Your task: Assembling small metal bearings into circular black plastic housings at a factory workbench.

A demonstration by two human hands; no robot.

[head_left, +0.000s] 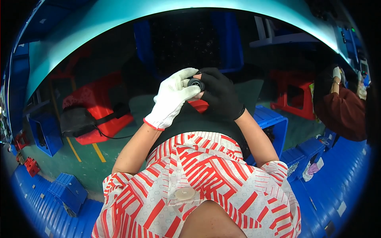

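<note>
The left hand (171,94), in a white glove with a red cuff, pinches a black disc (195,84) between thumb and fingers. The right hand (220,93), in a black glove that leaves the fingertips bare, closes on the same disc from the other side. Both grips are narrow — no wider than the disc itself — and the disc sits between the hands, its face with a pale mark turned up. What lies under the fingers is hidden.

A patch of red (199,105) shows just below the grip; nearer the body is the red-and-white shirt (222,168). Beyond the grip stands a blue bin (235,41), its inside dark, and farther out arches a teal edge (95,29). Well to the left of the grip, a black bag (77,121) rests on a red stool (95,137). To the right, nearer the body, is a blue crate (279,133); another red stool (308,99) stands farther right — and past it, a co-worker (343,109) in a brown top.
</note>
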